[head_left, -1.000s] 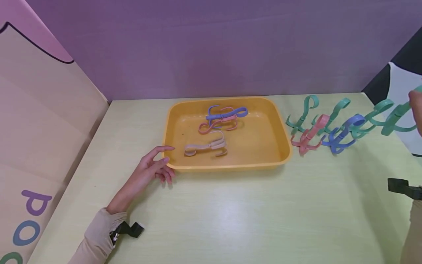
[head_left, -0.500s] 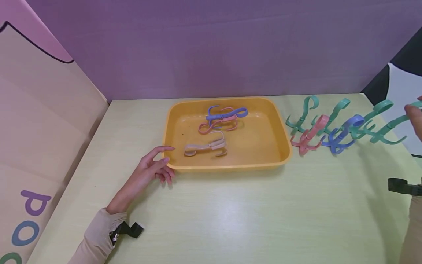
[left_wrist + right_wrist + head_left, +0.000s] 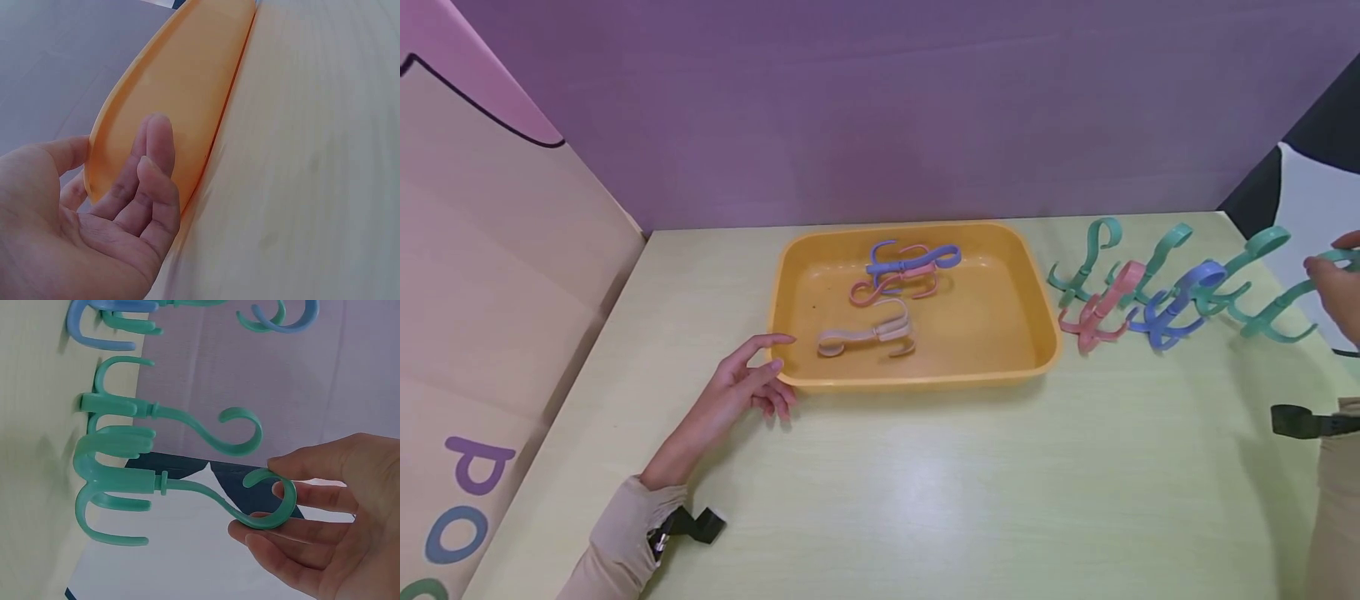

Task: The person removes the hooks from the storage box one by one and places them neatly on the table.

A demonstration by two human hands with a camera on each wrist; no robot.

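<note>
My left hand (image 3: 741, 379) holds the near-left corner of a yellow plastic tray (image 3: 910, 383), thumb and index finger at the rim. The other fingers bend loosely outside its wall in the left wrist view. At the table's right end my right hand (image 3: 1337, 287) pinches the curled top of a green claw hook (image 3: 131, 480). That hook stands prongs-down beside another green hook (image 3: 115, 404); whether its base bears on the table I cannot tell. A pink hook (image 3: 1097, 312) and a blue hook (image 3: 1172, 308) stand to the left, in front of more green ones.
Inside the tray lie a blue hook (image 3: 898, 265), a pink hook (image 3: 910, 273) partly under it, and a pale pink hook (image 3: 865, 333). A purple wall panel (image 3: 910, 117) runs along the back of the table (image 3: 910, 483); a pale panel (image 3: 497, 267) stands left.
My right hand has come down and slightly left, lowering the green hook beside the other standing hooks. The left hand and the tray have stayed put.
</note>
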